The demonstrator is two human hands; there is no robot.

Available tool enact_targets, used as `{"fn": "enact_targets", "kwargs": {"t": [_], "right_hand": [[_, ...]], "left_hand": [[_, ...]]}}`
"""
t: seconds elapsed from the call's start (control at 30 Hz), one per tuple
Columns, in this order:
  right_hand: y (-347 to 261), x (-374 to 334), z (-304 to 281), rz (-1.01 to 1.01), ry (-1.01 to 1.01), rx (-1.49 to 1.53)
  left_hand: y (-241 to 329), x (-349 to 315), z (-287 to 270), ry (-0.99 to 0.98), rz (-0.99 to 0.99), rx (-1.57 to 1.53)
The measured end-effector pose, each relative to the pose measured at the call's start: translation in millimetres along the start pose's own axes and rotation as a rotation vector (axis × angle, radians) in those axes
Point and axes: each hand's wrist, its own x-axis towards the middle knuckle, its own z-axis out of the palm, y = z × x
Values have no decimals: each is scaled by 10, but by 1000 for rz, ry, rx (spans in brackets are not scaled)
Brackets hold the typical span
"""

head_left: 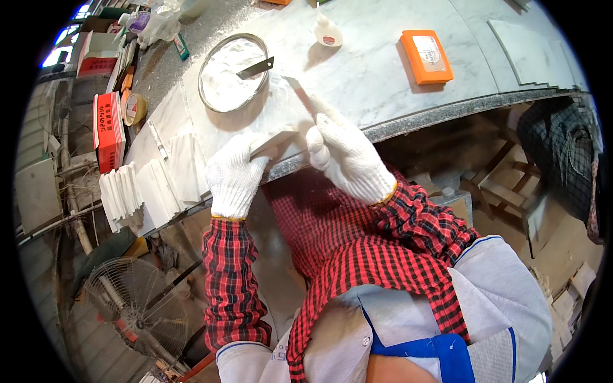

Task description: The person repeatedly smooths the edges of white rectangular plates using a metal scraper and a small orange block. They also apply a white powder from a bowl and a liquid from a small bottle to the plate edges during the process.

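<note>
My left hand [233,175], in a white knit glove, is closed on a pale stone strip [276,141] at the front edge of the marble worktop [357,83]. To its right my right hand [345,150], gloved alike, grips a thin flat blade [299,92] that points up and to the left. The fingers hide the blade's lower end. Just beyond both hands sits a round metal bowl [203,80] of white powder or paste [230,69]. Another flat metal blade [255,67], with a hole near its end, rests in the bowl.
Stacked pale stone strips [159,185] line the worktop's left edge, near a red box [109,131] and a tape roll [135,109]. Farther off are a small white squeeze bottle [328,32] and an orange box [426,57]. A fan [137,313] stands at lower left.
</note>
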Motion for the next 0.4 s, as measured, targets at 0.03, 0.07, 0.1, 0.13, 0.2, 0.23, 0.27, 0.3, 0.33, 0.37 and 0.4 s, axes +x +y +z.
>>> {"fn": "enact_targets", "kwargs": {"t": [0.03, 0.07, 0.1, 0.13, 0.2, 0.23, 0.27, 0.3, 0.33, 0.37, 0.4], "right_hand": [[-44, -5, -49, 0, -55, -28], [-114, -31, -112, 28, -75, -102], [-212, -70, -137, 58, -108, -151], [-292, -108, -124, 67, -74, -223], [-432, -148, -129, 81, -33, -372], [-533, -182, -90, 99, 24, -472], [-627, -208, -103, 115, 6, -572], [-711, -215, -105, 132, -8, -673], [-795, -217, -40, 126, 25, -873], [-875, -199, -2, 188, 31, -941], [-956, -164, 52, 255, 21, -981]], "left_hand": [[15, 3, -18, -1, 5, 7], [41, 11, -53, 3, 9, 13], [36, 4, -55, -16, 37, -15], [6, 20, -66, -36, 66, -42], [-38, 26, -88, -64, 122, -98], [-56, 31, -86, -57, 145, -78], [-77, 29, -88, -52, 166, -55], [-105, 30, -75, -49, 188, -38], [-110, 37, -75, -80, 161, -18], [-113, 46, -71, -75, 159, -23], [-113, 53, -73, -71, 156, -28]]}}
